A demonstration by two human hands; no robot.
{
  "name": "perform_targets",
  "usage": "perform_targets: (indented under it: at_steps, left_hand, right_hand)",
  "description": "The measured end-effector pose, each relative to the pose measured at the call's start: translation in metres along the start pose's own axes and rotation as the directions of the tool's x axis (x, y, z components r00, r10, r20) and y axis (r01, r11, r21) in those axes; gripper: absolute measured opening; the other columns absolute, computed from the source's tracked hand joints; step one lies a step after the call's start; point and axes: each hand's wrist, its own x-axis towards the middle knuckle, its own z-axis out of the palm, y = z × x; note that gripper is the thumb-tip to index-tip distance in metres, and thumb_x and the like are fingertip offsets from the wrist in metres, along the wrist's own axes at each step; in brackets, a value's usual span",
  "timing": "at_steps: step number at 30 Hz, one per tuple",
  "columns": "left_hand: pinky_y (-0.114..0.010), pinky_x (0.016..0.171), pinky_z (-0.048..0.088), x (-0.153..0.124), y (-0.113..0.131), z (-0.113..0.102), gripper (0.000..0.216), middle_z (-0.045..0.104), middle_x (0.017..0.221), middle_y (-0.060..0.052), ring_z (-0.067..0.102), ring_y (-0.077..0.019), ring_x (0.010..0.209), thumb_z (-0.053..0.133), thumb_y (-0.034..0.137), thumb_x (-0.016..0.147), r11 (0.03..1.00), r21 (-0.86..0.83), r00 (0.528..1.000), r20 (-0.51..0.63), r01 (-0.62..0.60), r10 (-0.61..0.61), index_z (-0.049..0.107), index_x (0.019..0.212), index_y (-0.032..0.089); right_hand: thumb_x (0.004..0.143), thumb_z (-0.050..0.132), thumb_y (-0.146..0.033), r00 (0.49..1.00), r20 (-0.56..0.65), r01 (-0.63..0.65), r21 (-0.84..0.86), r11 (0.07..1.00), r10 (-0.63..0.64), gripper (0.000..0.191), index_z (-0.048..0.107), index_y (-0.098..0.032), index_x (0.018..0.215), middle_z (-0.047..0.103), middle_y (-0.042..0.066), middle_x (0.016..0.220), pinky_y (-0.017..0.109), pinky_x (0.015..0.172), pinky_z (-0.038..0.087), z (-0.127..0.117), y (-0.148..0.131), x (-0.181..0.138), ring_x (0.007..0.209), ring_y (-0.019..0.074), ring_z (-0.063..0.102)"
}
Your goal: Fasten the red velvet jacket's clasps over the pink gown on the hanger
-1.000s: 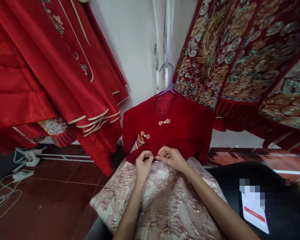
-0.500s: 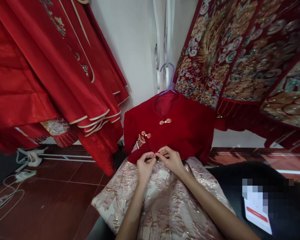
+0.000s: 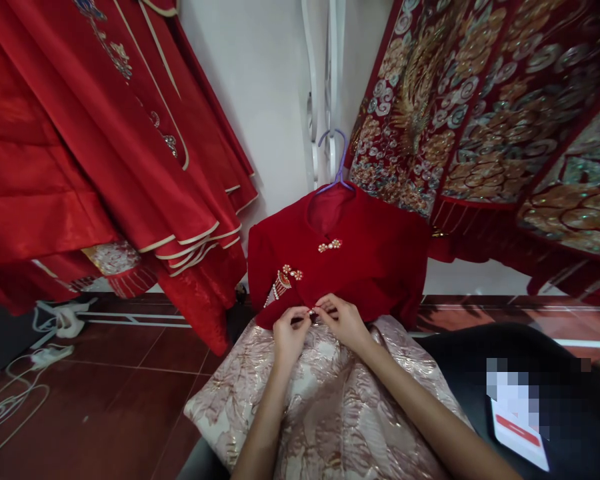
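Observation:
A dress with a red velvet top (image 3: 370,247) and a pale pink-gold brocade skirt (image 3: 325,400) hangs on a purple hanger (image 3: 341,157). Pearl-and-gold frog fasteners (image 3: 330,246) sit below its neckline, and a tasselled brooch (image 3: 282,285) is on the chest at left. Where top meets skirt, my left hand (image 3: 291,328) is pinched closed at the dress. My right hand (image 3: 341,321) pinches the same spot from the other side, fingertips almost touching the left ones. A tiny pale bead-like piece shows between them; its exact kind is too small to tell.
Red garments with cream piping (image 3: 180,167) hang at left, and an embroidered, sequined red garment (image 3: 455,133) at right. White cables and a power strip (image 3: 53,355) lie on the tiled floor. A phone (image 3: 520,427) rests on a black seat (image 3: 460,353).
Both hands stay pinched at the same place, with only slight finger movement. The small pale piece between the fingertips shows a little more now. The camera view has shifted slightly.

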Motion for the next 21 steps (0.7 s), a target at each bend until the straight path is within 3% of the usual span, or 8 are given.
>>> perform_targets:
  at_steps: [3, 7, 10, 14, 21]
  left_hand:
    - [-0.024, 0.069, 0.053, -0.005, 0.003, 0.0, 0.025, 0.069, 0.099, -0.007, 0.065, -0.015, 0.083, 0.058, 0.017, 0.077, 0.999, 0.017, 0.992, -0.118, -0.042, 0.044, 0.068, 0.1, 0.018]
    - [-0.023, 0.072, 0.052, -0.01, 0.005, 0.0, 0.02, 0.067, 0.095, -0.006, 0.063, -0.0147, 0.084, 0.055, 0.016, 0.078, 0.997, 0.003, 0.962, -0.263, -0.075, 0.073, 0.067, 0.094, 0.018]
    - [-0.023, 0.072, 0.052, -0.012, 0.004, 0.002, 0.015, 0.066, 0.09, -0.005, 0.063, -0.015, 0.084, 0.056, 0.016, 0.078, 0.996, -0.003, 0.972, -0.218, -0.087, 0.084, 0.067, 0.089, 0.019]
    - [-0.025, 0.074, 0.054, -0.014, 0.0, 0.006, 0.021, 0.066, 0.097, -0.006, 0.063, -0.0155, 0.087, 0.056, 0.018, 0.08, 0.996, 0.027, 0.989, -0.115, -0.086, 0.089, 0.068, 0.098, 0.02]
    - [-0.028, 0.08, 0.054, -0.013, -0.004, 0.01, 0.023, 0.069, 0.103, -0.008, 0.066, -0.0168, 0.09, 0.061, 0.027, 0.082, 0.996, -0.088, 0.999, -0.051, -0.001, -0.003, 0.07, 0.102, 0.019]
  right_hand:
    - [0.087, 0.053, -0.032, 0.999, 0.018, -0.037, -0.053, 0.998, 0.038, 0.016, 0.062, -0.02, 0.092, 0.07, 0.004, 0.082, 0.026, 0.064, 0.056, -0.016, -0.012, 0.005, 0.072, 0.0157, 0.068]
    - [0.085, 0.054, -0.036, 0.991, -0.102, -0.085, -0.006, 0.996, 0.084, 0.017, 0.059, -0.021, 0.092, 0.067, 0.003, 0.075, 0.024, 0.055, 0.054, -0.035, -0.031, 0.008, 0.061, 0.015, 0.067]
    - [0.083, 0.056, -0.035, 0.983, -0.144, -0.115, 0.01, 0.993, 0.115, 0.015, 0.056, -0.021, 0.088, 0.065, 0.002, 0.07, 0.023, 0.051, 0.052, -0.039, -0.038, 0.007, 0.055, 0.014, 0.065]
    - [0.079, 0.059, -0.03, 0.988, -0.032, -0.154, -0.092, 0.984, 0.151, 0.01, 0.058, -0.021, 0.083, 0.065, 0.0, 0.065, 0.024, 0.056, 0.052, -0.029, -0.032, 0.004, 0.057, 0.0145, 0.065]
    - [0.08, 0.054, -0.021, 0.998, 0.031, -0.052, -0.056, 0.997, 0.053, 0.02, 0.06, -0.016, 0.098, 0.068, 0.008, 0.089, 0.031, 0.076, 0.056, -0.008, -0.007, 0.004, 0.08, 0.0159, 0.066]
